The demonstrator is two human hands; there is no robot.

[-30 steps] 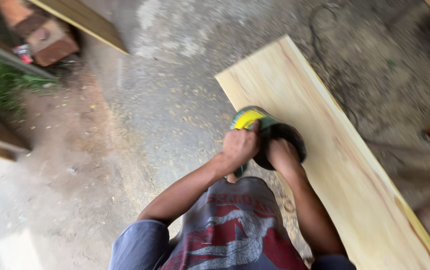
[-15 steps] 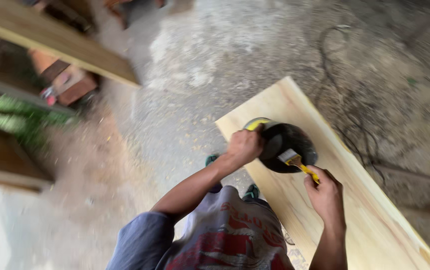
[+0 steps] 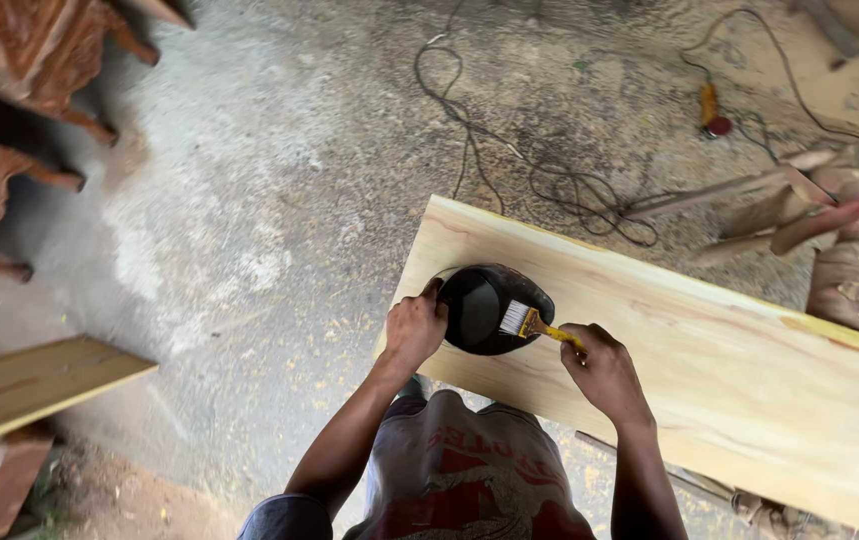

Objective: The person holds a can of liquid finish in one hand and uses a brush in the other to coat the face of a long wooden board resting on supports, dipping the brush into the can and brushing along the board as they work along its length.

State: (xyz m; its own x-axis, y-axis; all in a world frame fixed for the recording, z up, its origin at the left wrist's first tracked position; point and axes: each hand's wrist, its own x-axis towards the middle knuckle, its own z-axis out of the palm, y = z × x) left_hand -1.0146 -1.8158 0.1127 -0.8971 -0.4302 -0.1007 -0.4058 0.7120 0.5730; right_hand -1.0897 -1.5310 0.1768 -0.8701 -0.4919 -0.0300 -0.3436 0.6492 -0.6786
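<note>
Left hand [image 3: 415, 327] grips one black bowl [image 3: 489, 309]; right hand [image 3: 601, 372] pinches one yellow-handled paintbrush [image 3: 534, 326] over one pale plank [image 3: 709, 350].

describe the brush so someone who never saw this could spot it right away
Start at the long pale wooden plank lying across the dusty floor. At its near left end sits a black bowl, steadied by the left hand. The brush is in the right hand: small, yellow handle, pale bristles over the bowl, the only yellow thing there.
</note>
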